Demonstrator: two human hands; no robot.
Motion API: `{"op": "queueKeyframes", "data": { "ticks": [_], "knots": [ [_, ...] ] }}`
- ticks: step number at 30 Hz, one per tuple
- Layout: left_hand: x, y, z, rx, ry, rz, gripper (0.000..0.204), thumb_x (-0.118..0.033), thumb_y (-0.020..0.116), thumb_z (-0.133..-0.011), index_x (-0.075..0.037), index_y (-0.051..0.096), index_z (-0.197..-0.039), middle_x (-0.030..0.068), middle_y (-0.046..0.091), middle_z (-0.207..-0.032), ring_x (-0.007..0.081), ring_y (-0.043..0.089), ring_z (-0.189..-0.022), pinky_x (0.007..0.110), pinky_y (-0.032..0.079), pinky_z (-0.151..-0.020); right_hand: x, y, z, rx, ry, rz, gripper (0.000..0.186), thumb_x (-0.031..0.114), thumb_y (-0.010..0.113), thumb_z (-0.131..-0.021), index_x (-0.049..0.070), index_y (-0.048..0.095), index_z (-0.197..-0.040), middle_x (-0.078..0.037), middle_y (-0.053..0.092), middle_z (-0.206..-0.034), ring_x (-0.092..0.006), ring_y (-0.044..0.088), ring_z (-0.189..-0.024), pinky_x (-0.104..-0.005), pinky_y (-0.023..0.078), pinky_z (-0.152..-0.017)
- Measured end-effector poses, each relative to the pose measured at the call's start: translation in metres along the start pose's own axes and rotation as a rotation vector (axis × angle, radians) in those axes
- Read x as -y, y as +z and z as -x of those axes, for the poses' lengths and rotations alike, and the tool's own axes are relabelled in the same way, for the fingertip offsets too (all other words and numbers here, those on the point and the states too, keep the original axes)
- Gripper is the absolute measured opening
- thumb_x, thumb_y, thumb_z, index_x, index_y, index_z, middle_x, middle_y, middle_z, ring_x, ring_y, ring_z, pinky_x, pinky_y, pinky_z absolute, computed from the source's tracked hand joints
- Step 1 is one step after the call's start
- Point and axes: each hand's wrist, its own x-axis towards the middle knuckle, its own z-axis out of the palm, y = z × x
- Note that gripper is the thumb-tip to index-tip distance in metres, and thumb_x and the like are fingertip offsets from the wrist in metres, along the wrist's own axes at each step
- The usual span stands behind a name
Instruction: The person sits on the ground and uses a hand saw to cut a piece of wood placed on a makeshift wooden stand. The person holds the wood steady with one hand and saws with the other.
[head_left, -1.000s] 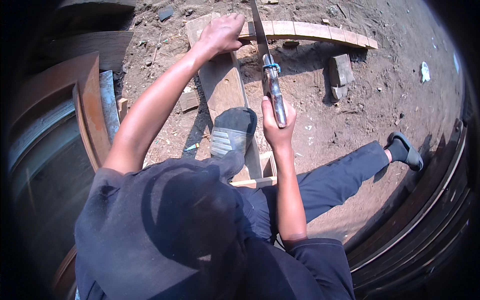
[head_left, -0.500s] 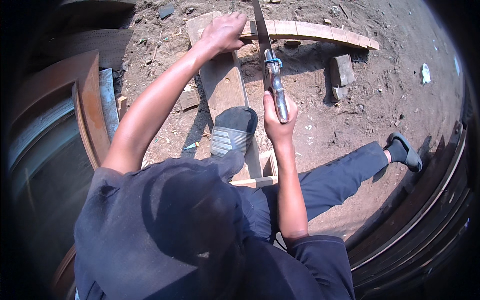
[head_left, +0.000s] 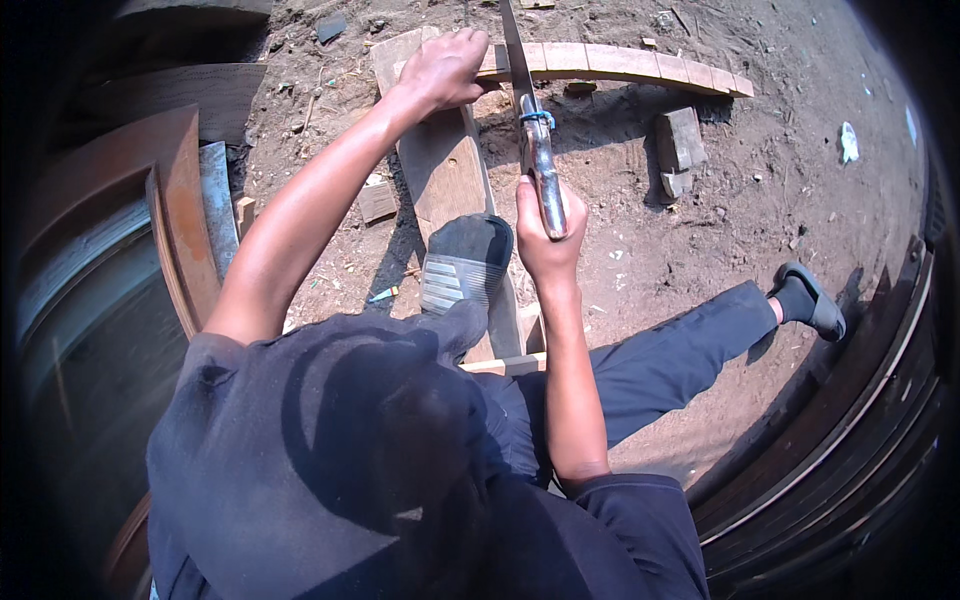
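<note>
A handsaw [head_left: 543,170] is in my right hand [head_left: 553,228], whose fingers wrap its worn handle with a blue tie near the blade. Its blade [head_left: 517,62] crosses a curved wooden piece [head_left: 630,64], and the tip reaches the top edge of the view. Several cross lines run along that piece, and its right end juts out over the dirt. Just left of the blade, my left hand [head_left: 447,70] is closed on the curved piece, pressing it against a wooden plank [head_left: 450,175]. My sandalled foot [head_left: 465,265] stands on the plank.
Wood blocks [head_left: 682,140] lie on the dirt to the right, and a small block [head_left: 377,201] is beside the plank. A brown wooden frame [head_left: 180,200] stands at left. My other foot [head_left: 812,302] is stretched out near dark stacked lengths [head_left: 830,450] at lower right.
My right hand and the saw have shifted slightly left, the handle tilting a little. The curved piece's outer end sits marginally further left. My left hand keeps its grip.
</note>
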Motion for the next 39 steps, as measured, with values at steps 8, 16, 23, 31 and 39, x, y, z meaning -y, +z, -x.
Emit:
{"op": "queueKeyframes", "data": {
  "ticks": [8, 16, 23, 31, 39],
  "knots": [
    [0.005, 0.000, 0.003, -0.007, -0.025, -0.008, 0.038, -0.014, 0.070, -0.069, 0.000, 0.045, -0.095, 0.0172, 0.055, -0.096, 0.0364, 0.058, -0.094, 0.045, 0.049, -0.079, -0.009, -0.038, 0.090, -0.011, 0.010, 0.155, 0.009, 0.001, 0.059, -0.083, -0.003, 0.060, -0.074, -0.009, 0.052, -0.056, -0.0078, 0.051, -0.053, -0.0280, 0.041, -0.049],
    [0.000, -0.004, 0.000, 0.000, -0.029, 0.000, 0.039, -0.015, 0.071, -0.068, -0.001, 0.048, -0.096, 0.0171, 0.057, -0.097, 0.0356, 0.058, -0.096, 0.044, 0.050, -0.083, -0.008, -0.008, 0.004, -0.052, -0.098, 0.059, 0.017, 0.014, 0.071, -0.079, 0.001, 0.058, -0.080, -0.001, 0.050, -0.055, -0.0077, 0.046, -0.048, -0.0256, 0.038, -0.046],
    [0.003, -0.001, 0.001, -0.017, -0.028, -0.032, 0.038, -0.017, 0.071, -0.068, -0.001, 0.049, -0.095, 0.0161, 0.058, -0.097, 0.0353, 0.059, -0.095, 0.043, 0.051, -0.082, -0.017, 0.007, 0.021, -0.137, -0.116, 0.045, 0.025, 0.014, 0.073, -0.076, 0.005, 0.052, -0.067, 0.000, 0.047, -0.052, -0.0081, 0.045, -0.047, -0.0259, 0.036, -0.045],
    [0.008, 0.003, -0.001, -0.066, -0.011, 0.013, 0.039, -0.016, 0.071, -0.068, -0.001, 0.045, -0.094, 0.0169, 0.056, -0.093, 0.0371, 0.058, -0.092, 0.046, 0.049, -0.080, 0.000, 0.006, 0.010, -0.114, -0.129, 0.093, 0.017, 0.007, 0.064, -0.082, 0.001, 0.055, -0.067, -0.005, 0.050, -0.051, -0.0106, 0.047, -0.044, -0.0286, 0.037, -0.044],
    [0.000, -0.001, 0.003, -0.035, -0.045, 0.006, 0.038, -0.013, 0.070, -0.068, -0.002, 0.046, -0.096, 0.0164, 0.056, -0.096, 0.0351, 0.058, -0.095, 0.045, 0.050, -0.081, -0.011, 0.014, 0.018, -0.113, -0.130, 0.076, 0.010, 0.005, 0.061, -0.082, -0.001, 0.059, -0.074, -0.007, 0.053, -0.054, -0.0116, 0.052, -0.047, -0.0280, 0.041, -0.046]
  ]
}}
